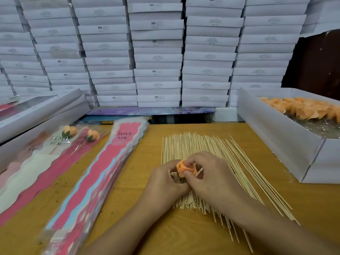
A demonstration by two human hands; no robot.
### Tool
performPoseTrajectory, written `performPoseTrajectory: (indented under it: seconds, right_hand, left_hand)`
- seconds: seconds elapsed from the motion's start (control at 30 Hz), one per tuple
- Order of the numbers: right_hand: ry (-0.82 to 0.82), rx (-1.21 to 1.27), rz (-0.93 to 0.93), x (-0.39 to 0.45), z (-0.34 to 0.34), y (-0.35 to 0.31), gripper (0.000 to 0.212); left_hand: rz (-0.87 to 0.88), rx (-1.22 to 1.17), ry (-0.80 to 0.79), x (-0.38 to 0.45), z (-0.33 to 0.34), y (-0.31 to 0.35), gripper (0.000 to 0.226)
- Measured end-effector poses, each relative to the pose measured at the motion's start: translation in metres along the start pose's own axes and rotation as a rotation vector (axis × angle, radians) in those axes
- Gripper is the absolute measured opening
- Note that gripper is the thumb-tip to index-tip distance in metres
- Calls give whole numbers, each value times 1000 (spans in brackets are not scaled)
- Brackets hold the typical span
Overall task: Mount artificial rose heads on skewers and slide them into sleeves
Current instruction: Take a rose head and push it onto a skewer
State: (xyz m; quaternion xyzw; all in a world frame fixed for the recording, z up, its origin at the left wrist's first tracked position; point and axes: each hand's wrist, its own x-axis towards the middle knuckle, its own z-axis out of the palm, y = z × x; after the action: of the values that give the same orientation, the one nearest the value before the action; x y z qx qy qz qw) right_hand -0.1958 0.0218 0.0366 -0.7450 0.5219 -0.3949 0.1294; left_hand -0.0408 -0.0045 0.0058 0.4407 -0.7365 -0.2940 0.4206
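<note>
An orange rose head (185, 168) sits between both hands above a wide pile of wooden skewers (200, 146) on the wooden table (150, 234). My left hand (165, 181) curls round the rose's underside. My right hand (207, 172) pinches its petals between thumb and fingers. Whether a skewer is in the rose is hidden by the hands. A stack of pink and blue "LOVE YOU" sleeves (110, 162) lies to the left. Further left lie two finished sleeved roses (70, 131), (93, 135).
An open white box (287, 142) at the right holds several orange rose heads (303, 107). Flat white boxes (36, 115) lean at the far left. A wall of stacked white boxes (158, 52) stands behind the table.
</note>
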Motion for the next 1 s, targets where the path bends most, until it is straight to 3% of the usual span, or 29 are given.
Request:
performPoseTrajectory:
  seconds: [0.13,0.27,0.4,0.53,0.6,1.0]
  right_hand:
    - [-15,28,-5,0,-2,-2,12]
    - [5,21,7,8,-17,1,37]
    - [102,-119,222,33,-53,38,23]
    - [-132,-424,572,41,-84,91,8]
    - [-227,-467,663,39,-88,105,11]
    - [-230,-544,694,31,-91,109,17]
  left_hand:
    - [4,-12,40,-1,2,4,19]
    - [-86,-71,66,0,-1,3,4]
    - [-221,-130,105,3,-8,1,12]
    - [-301,-296,154,4,-12,2,34]
    - [-332,-315,184,5,-13,3,35]
    - [-363,-357,219,5,-14,1,31]
